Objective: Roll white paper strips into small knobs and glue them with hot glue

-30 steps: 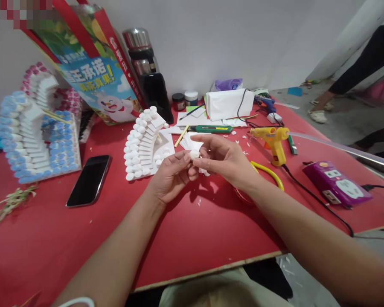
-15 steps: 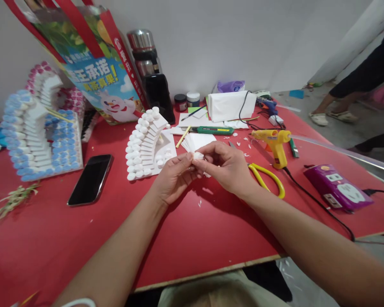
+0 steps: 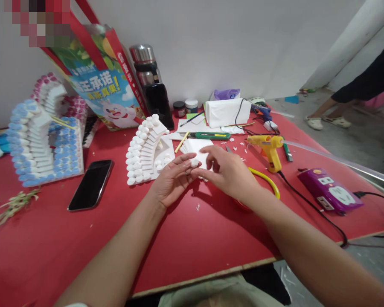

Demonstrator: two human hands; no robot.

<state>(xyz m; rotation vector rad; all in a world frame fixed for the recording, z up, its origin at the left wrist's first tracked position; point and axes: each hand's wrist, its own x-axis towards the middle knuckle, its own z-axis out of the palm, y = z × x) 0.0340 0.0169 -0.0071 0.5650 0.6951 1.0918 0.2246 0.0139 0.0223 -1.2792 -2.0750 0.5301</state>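
Note:
A small white rounded piece (image 3: 194, 162) sits at the fingertips of my left hand (image 3: 171, 183), whose thumb and fingers are closed about it. What it is made of I cannot make out. Close by on the right is my right hand (image 3: 228, 170), thumb and forefinger apart with nothing visible between them; its thumb tip is beside the left fingers. Just left of my hands stands a white curved stair model (image 3: 147, 147), edged with white rounded pieces. Behind the hands lie fanned white cards (image 3: 200, 147), partly hidden.
At right are yellow-handled scissors (image 3: 269, 181), a yellow glue gun (image 3: 269, 149) and a purple power strip (image 3: 329, 189) with cables. A green cutter (image 3: 213, 135) lies behind. Leftward are a phone (image 3: 90, 184), a blue-and-white model (image 3: 45, 145) and a shopping bag (image 3: 109, 94). A person's legs (image 3: 348, 91) show beyond.
My right thumb and forefinger have parted from the white piece, which stays in my left fingers. The camera view has shifted slightly, so the scene appears a little lower.

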